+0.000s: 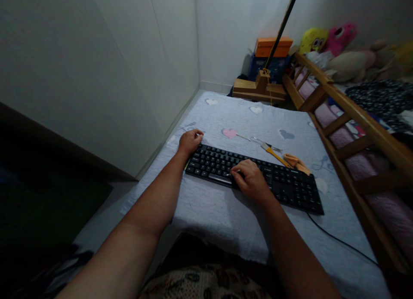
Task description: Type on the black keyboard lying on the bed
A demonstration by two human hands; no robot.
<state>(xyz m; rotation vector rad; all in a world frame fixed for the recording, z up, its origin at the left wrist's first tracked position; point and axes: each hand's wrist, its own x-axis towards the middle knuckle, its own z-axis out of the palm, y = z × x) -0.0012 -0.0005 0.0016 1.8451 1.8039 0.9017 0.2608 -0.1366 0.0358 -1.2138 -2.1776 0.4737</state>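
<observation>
A black keyboard (287, 187) lies at a slant on the cloth-covered table. Closed at the keyboard's upper left corner, my left hand (190, 142) rests with its fingers curled; what they hold, if anything, is hidden. Over the keys right of the space bar, my right hand (250, 178) pinches a thin cotton swab (229, 174), its white tip near the keys. Behind the keyboard lie a yellow-handled brush (275, 155), a pair of tweezers (258, 140), another cotton swab (243, 137) and a crumpled orange cloth (297, 162).
The light blue tablecloth (222, 230) has heart prints. A black cable (342, 241) runs from the keyboard to the right. A wooden bed rail (358, 127) borders the right side, with plush toys beyond. A pale wall panel stands left; an orange box (274, 47) sits behind.
</observation>
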